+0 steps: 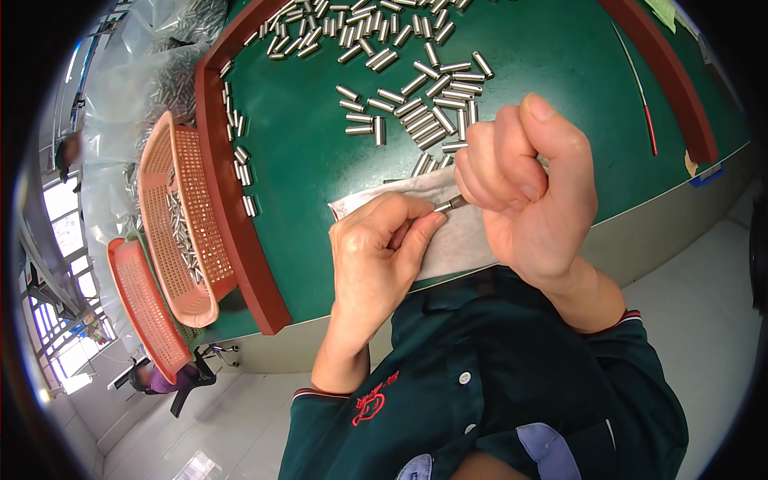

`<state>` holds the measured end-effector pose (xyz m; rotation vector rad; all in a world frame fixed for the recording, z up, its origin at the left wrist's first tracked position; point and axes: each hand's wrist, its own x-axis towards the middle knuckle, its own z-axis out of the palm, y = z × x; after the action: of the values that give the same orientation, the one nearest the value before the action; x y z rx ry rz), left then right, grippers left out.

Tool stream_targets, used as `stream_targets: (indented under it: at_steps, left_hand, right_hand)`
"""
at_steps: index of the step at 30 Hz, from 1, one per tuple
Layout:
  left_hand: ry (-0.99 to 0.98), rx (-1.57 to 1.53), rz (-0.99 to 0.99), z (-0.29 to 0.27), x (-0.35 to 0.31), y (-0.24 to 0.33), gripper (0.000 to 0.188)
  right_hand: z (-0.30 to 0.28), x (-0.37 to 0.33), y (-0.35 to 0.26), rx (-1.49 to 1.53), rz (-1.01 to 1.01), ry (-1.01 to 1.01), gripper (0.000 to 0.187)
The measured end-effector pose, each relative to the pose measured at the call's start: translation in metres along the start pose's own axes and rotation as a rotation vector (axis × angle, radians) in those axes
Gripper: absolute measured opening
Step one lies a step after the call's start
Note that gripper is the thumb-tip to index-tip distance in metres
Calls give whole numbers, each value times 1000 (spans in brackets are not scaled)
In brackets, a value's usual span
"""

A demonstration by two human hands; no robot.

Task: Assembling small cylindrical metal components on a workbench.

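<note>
In front of my chest, my left hand is closed, with thumb and forefinger pinching a small silver metal tube. My right hand makes a fist to the right of it, its thumb raised. Out of that fist, a thin dark metal shank meets the tube's end; whatever handle it has is hidden by the fingers. Beneath both hands lies a whitish cloth along the table's near edge. Just beyond the hands, several loose silver metal tubes are spread on the green table.
More metal tubes cover the far side. Red-brown rails border the table. A thin red-handled rod lies at right. Left of the table are an orange basket with small metal parts, a red basket and clear plastic bags.
</note>
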<state>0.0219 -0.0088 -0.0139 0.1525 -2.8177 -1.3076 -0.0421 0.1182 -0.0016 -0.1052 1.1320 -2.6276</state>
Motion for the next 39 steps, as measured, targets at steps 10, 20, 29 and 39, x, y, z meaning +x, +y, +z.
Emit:
stream_targets:
  at_steps: [10, 20, 29, 39]
  left_hand:
    - [-2, -5, 76, 0, 3, -4, 11]
    - [-27, 34, 131, -3, 4, -5, 11]
    - [5, -24, 68, -3, 0, 0, 9]
    - [-80, -1280, -165, -31, 6, -15, 12]
  right_hand:
    - [2, -5, 7, -156, -128, -93, 41]
    - [13, -7, 9, -230, -70, -100, 40]
    - [2, 0, 1, -44, -69, -84, 40]
    - [-19, -12, 2, 176, -75, -46, 40]
